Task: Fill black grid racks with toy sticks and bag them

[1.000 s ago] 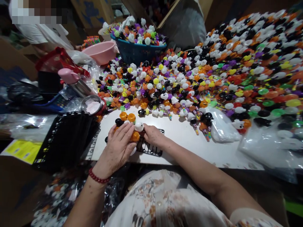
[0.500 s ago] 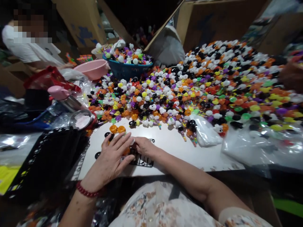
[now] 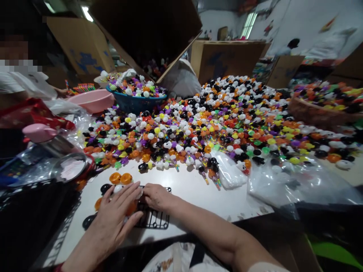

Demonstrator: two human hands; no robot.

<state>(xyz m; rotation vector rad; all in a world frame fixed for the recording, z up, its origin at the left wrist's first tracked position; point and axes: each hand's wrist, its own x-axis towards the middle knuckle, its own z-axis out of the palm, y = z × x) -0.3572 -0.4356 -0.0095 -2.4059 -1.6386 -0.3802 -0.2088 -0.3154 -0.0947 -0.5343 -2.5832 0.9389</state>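
My left hand (image 3: 119, 213) lies palm down with its fingers stretched out over a row of small plastic toy tops. Orange tops (image 3: 126, 178) and a black top (image 3: 89, 222) show around it, with a white top (image 3: 117, 188) partly under its fingers. My right hand (image 3: 155, 197) meets the left fingertips, its own fingers bent and pressed together over a black plastic grid rack (image 3: 166, 215). Whatever those fingers grip is hidden. The rack sits on the white tabletop (image 3: 193, 196), its left part covered by the hands and tops.
Beyond the hands spreads a large heap of colourful toy-topped tubes (image 3: 181, 132). A blue basket (image 3: 136, 102), a pink basin (image 3: 92, 101) and a brown basket (image 3: 314, 113) stand around it. Clear plastic bags (image 3: 295, 181) lie right; stacked black racks (image 3: 34, 223) left. A person (image 3: 22, 83) is far left.
The camera view has tilted up and turned right, so the scene sits lower and further left. Both hands keep nearly the same place over the rack and tops.
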